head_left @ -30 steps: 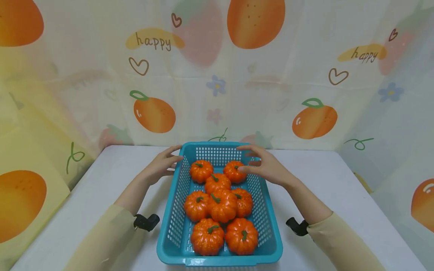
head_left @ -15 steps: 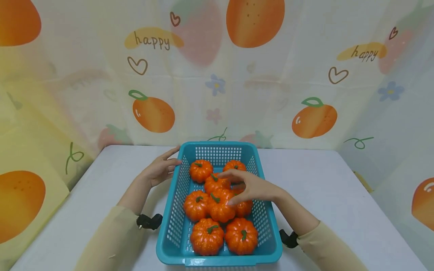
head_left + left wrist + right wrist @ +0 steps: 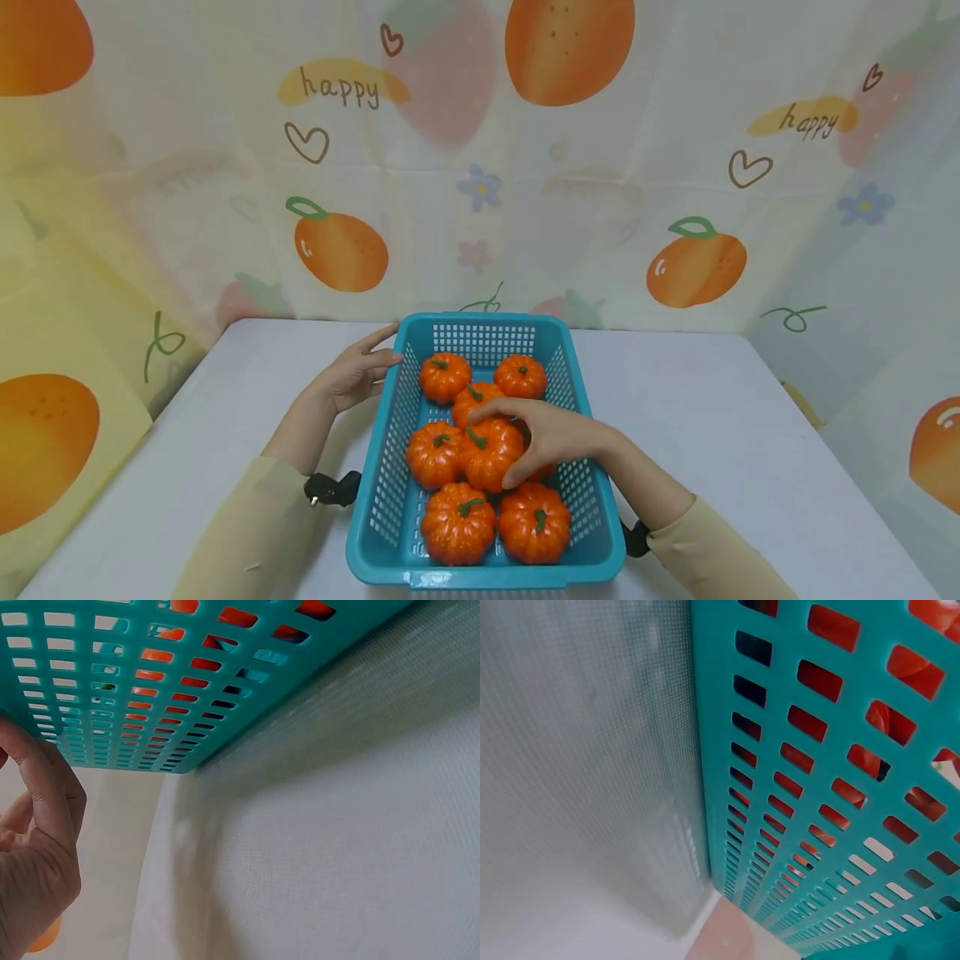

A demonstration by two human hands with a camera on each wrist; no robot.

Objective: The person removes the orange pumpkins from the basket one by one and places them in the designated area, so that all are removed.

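A teal plastic basket (image 3: pixel 486 577) with slotted walls holds several glossy orange pumpkins with green stems. My right hand (image 3: pixel 558 433) reaches in over the basket's right wall and grips the pumpkin (image 3: pixel 487 454) on top in the middle, its thumb on the near side and fingers over the far side. Partly behind this hand lies another pumpkin (image 3: pixel 546 472). My left hand (image 3: pixel 351 377) is at the outside of the basket's far left wall, fingertips touching near the rim, fingers loosely bent. In the left wrist view the left hand (image 3: pixel 41 847) shows beside the slotted wall.
The basket stands on a white table (image 3: pixel 675 392). Behind it hangs a cloth (image 3: pixel 570 225) printed with fruit, hearts and lettering. Two pumpkins, a left one (image 3: pixel 458 523) and a right one (image 3: pixel 534 523), lie at the basket's near end; others lie at the far end.
My right hand has moved from above the far right pumpkin toward me and left, down onto the middle pumpkin, and closed round it. The left hand has settled against the basket's wall.
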